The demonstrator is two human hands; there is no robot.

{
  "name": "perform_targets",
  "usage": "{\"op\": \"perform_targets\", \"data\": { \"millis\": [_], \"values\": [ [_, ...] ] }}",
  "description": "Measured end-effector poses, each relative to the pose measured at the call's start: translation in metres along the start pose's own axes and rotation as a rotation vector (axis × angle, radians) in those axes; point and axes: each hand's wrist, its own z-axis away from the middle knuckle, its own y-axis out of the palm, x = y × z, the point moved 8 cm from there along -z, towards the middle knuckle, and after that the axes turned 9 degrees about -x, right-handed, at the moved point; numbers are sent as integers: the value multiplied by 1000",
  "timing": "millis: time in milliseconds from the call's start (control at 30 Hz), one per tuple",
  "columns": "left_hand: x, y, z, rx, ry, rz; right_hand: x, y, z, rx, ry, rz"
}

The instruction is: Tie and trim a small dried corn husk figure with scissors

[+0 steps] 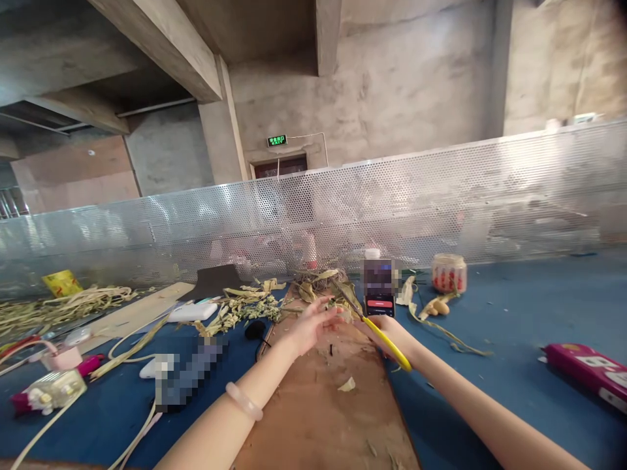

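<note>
My left hand (313,326) is over the brown board, its fingers stretched out and apart beside dried leaves. My right hand (389,336) is closed round a tool with a long yellow handle (390,344) and a narrow dark metal front; its exact kind is hard to make out. The metal part points away to the upper left, among the dry leaves (349,294) just beyond my left fingertips. Under both hands lies the brown board (318,405), with a small leaf scrap (347,384) on it.
A phone (380,305) stands upright behind my right hand. To its right are a jar (449,273) and a magenta box (588,372). Dried stalks (249,310), a white device (192,311) and cables lie left. A perforated metal screen (416,202) runs along the back.
</note>
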Motion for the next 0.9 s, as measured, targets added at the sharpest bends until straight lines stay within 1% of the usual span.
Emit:
{"op": "perform_targets", "data": {
  "millis": [233,400,567,733,900],
  "values": [
    [-17,-10,-3,-20,37,62,-5,2,-1,35,20,18],
    [-34,-21,-6,-127,187,100,-4,2,2,36,36,20],
    [-42,-18,-5,-108,235,145,-5,3,5,81,45,11],
    [-44,-19,-4,-98,233,182,-6,7,6,134,38,-69],
    [-46,-20,-1,-92,199,202,-3,6,6,126,-11,10]
  ]
}}
